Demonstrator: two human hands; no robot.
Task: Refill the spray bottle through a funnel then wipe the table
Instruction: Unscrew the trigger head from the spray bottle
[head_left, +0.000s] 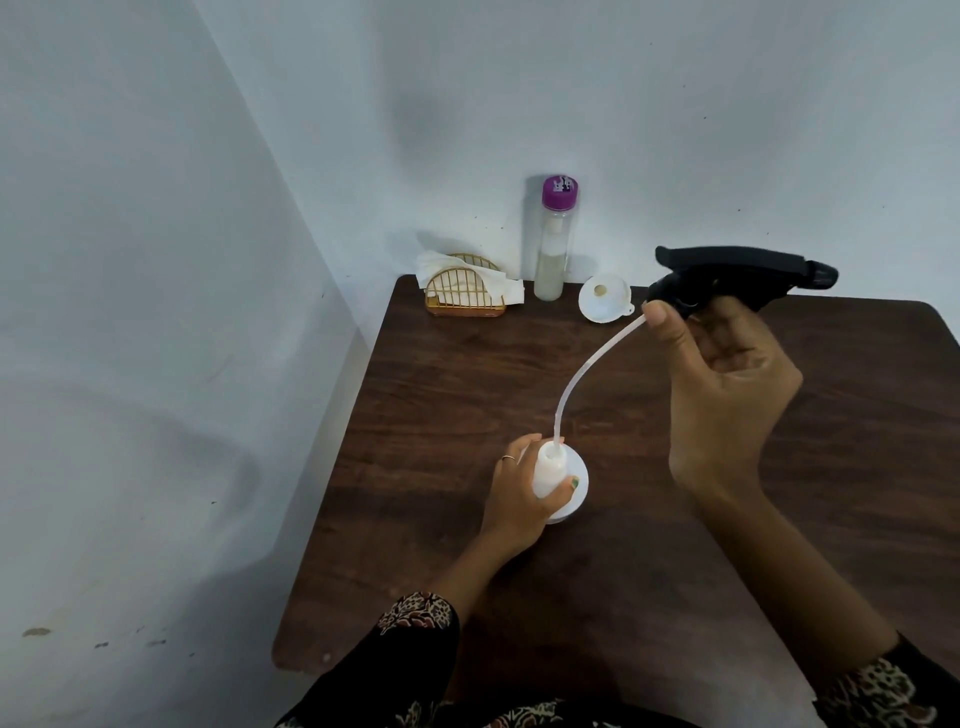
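My left hand (524, 493) held the white spray bottle (558, 480) on the table (675, 519). My right hand (727, 374) gripped the black sprayer top (743, 278) up high, its tube (587, 374) tip just in the bottle's mouth. The funnel (605, 300) and the refill bottle (555, 244) sat far back, untouched. I think filling and wiping were not done yet.

Black sprayer head (748, 275), white bottle (553, 475), brown table (519, 364).

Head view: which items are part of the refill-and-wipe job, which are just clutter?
In the job: white plastic spray bottle, black trigger sprayer head with its translucent dip tube, white plastic funnel, clear purple-capped refill bottle, white tissues, dark wooden table.

Lying about: gold wire tissue holder.
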